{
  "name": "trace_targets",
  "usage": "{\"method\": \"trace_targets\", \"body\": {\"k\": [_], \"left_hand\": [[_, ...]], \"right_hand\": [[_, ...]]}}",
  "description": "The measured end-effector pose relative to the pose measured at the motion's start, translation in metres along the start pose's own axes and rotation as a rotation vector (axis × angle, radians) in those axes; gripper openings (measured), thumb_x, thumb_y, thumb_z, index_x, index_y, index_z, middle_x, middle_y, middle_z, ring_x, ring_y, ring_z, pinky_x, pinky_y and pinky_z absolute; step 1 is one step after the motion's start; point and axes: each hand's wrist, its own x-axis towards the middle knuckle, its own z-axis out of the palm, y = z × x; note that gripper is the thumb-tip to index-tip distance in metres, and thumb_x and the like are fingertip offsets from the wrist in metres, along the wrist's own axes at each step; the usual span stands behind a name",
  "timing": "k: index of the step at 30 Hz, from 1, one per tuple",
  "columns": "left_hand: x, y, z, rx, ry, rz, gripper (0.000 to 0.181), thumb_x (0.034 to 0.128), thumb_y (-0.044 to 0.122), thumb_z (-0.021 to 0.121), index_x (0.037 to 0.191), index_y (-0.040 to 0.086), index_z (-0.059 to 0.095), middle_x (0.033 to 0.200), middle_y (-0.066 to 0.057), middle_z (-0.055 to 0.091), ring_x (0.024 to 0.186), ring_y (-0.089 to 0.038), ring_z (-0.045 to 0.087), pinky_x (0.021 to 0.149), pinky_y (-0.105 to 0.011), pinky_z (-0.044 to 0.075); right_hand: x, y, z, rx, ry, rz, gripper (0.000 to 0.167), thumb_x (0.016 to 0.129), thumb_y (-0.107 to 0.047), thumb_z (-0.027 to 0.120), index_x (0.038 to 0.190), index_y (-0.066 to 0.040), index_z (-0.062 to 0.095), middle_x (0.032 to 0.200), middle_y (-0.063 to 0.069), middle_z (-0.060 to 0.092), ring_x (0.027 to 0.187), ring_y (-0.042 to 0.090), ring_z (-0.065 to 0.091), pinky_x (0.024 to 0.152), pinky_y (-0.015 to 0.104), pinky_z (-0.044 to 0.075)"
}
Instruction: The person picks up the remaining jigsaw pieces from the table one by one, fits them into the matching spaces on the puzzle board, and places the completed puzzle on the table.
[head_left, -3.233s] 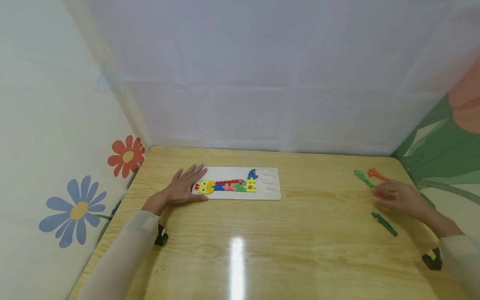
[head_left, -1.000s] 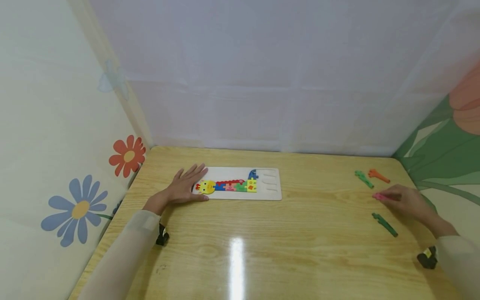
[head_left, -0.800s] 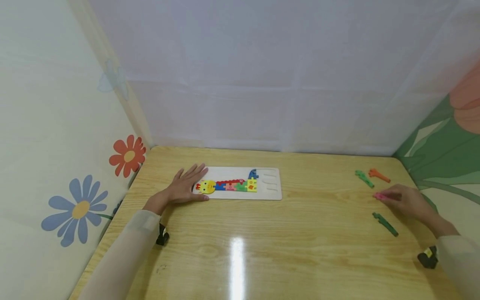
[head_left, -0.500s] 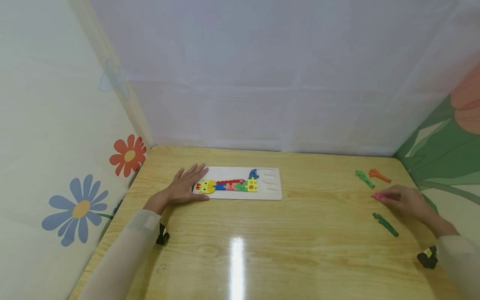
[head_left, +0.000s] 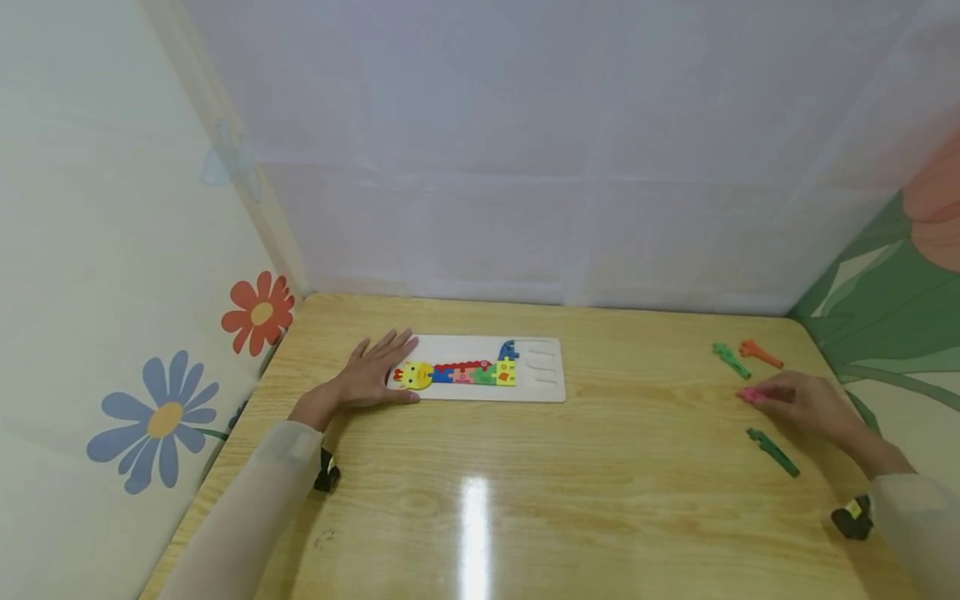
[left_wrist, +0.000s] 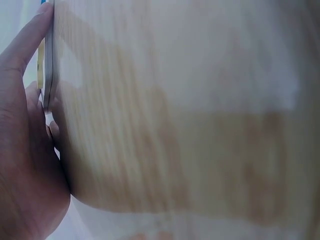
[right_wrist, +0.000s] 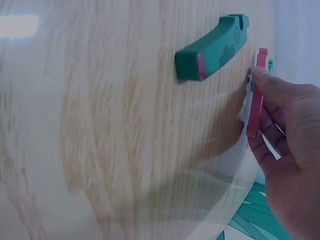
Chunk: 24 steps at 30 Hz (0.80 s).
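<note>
A white puzzle board [head_left: 450, 343] lies on the table with a giraffe made of coloured pieces in it: a yellow head [head_left: 415, 375], a jigsaw neck and body, and a blue piece [head_left: 508, 350]. Leg-shaped recesses show at its right end. My left hand [head_left: 369, 375] rests spread on the board's left end, thumb along the near edge. Over at the right, my right hand [head_left: 810, 406] pinches a pink puzzle piece [right_wrist: 257, 102] between thumb and fingers. Nearest to that hand lie a dark green piece [head_left: 773, 452], a light green piece [head_left: 731, 361] and an orange piece [head_left: 761, 353].
The wooden table [head_left: 600, 483] reaches back to a pale cloth wall [head_left: 480, 167]. Flower-printed side walls stand at left and right. Dark wrist cameras [head_left: 852, 517] sit under both wrists.
My right hand has picked up the pink piece, which now shows in its fingertips, and has shifted slightly left with it. My left hand stays in place on the board.
</note>
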Motion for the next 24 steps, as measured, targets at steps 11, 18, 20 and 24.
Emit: {"method": "trace_targets", "body": {"k": [11, 18, 20, 24], "left_hand": [[-0.001, -0.001, 0.000, -0.004, 0.006, 0.009, 0.111, 0.0903, 0.067, 0.071, 0.171, 0.011, 0.018, 0.179, -0.012, 0.009, 0.164, -0.040, 0.003, 0.124, -0.070, -0.005], [0.000, -0.001, 0.001, 0.004, -0.003, 0.003, 0.112, 0.0902, 0.069, 0.070, 0.171, 0.013, 0.016, 0.179, -0.011, 0.008, 0.164, -0.039, 0.002, 0.124, -0.069, -0.006], [0.000, -0.001, 0.001, 0.009, -0.003, 0.003, 0.112, 0.0903, 0.070, 0.069, 0.171, 0.013, 0.016, 0.179, -0.011, 0.008, 0.164, -0.039, 0.002, 0.124, -0.069, -0.006], [-0.001, -0.001, 0.001, 0.008, 0.004, 0.008, 0.112, 0.0904, 0.068, 0.070, 0.171, 0.012, 0.017, 0.179, -0.012, 0.009, 0.164, -0.040, 0.002, 0.124, -0.070, -0.006]], "right_hand": [[0.009, -0.011, 0.001, 0.029, 0.000, -0.037, 0.016, 0.083, -0.008, 0.090, 0.097, -0.009, 0.082, 0.093, 0.006, 0.080, 0.080, -0.009, 0.065, 0.065, 0.014, 0.051], [0.016, -0.021, 0.002, 0.033, -0.017, -0.060, 0.017, 0.081, -0.007, 0.091, 0.097, -0.007, 0.083, 0.089, 0.002, 0.078, 0.077, -0.006, 0.063, 0.061, 0.023, 0.054], [0.018, -0.024, 0.002, 0.027, -0.026, -0.062, 0.019, 0.081, -0.009, 0.091, 0.099, -0.007, 0.084, 0.090, 0.001, 0.078, 0.077, -0.005, 0.064, 0.061, 0.023, 0.053], [0.020, -0.027, 0.003, 0.047, -0.016, -0.069, 0.020, 0.079, -0.008, 0.092, 0.098, -0.009, 0.084, 0.090, 0.002, 0.079, 0.075, -0.003, 0.067, 0.060, 0.023, 0.055]]}}
